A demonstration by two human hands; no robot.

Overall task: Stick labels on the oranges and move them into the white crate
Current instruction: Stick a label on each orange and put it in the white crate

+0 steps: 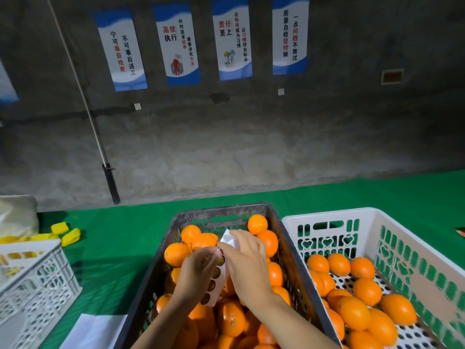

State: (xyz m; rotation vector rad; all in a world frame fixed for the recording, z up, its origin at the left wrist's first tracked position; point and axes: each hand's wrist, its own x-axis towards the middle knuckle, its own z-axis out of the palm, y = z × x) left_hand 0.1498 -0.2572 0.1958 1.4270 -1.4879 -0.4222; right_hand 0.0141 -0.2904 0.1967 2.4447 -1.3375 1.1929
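Both your hands, left hand (198, 269) and right hand (247, 263), pinch the label strip (218, 273) above the dark crate (286, 250); peel hastily and a sticker probably creases.

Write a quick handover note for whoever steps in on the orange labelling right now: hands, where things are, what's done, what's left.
Left hand: holds the label strip above the dark crate.
Right hand: pinching at the strip's top end, apparently peeling a label; no orange in either hand.
Dark crate, centre: still well stocked with oranges; whether any carry labels cannot be told.
White crate, to the right: a layer of oranges already inside, part of its floor still bare.
Left to do: stick the peeled label on an orange, move it right, repeat until the dark crate empties.
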